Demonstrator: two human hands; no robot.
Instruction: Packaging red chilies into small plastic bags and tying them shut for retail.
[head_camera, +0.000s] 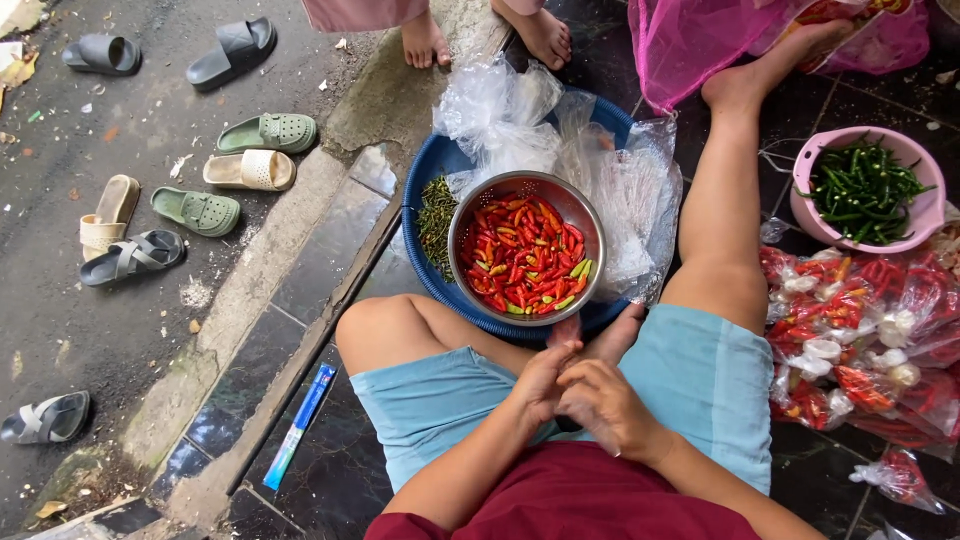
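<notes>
Several items ring a seated person, biggest first: dark glossy tiled floor (330, 470), then the round blue plastic basin (425, 215) between the person's legs, lined at its far side with crumpled clear plastic sheeting (620, 200). Inside the basin sits a round steel colander (580, 215) filled with red chillies (522, 255), a few green and orange mixed in; beside it, in the basin's left part, a heap of green stems (436, 215). Right of the outstretched leg: pile of clear bags packed with red chillies (850, 340), and above it a pink plastic bowl (920, 215) of green chillies (862, 190). Left on the pavement, scattered sandals and green clogs (200, 210). Blue and white slim tube (298, 425) lies on the tiles near the bent knee. Left hand (540, 385) and right hand (605, 405) meet over the lap, just in front of the basin's near rim, fingers curled in and touching; what they pinch, cannot tell. Another person's bare feet (425, 42) stand at the top.
</notes>
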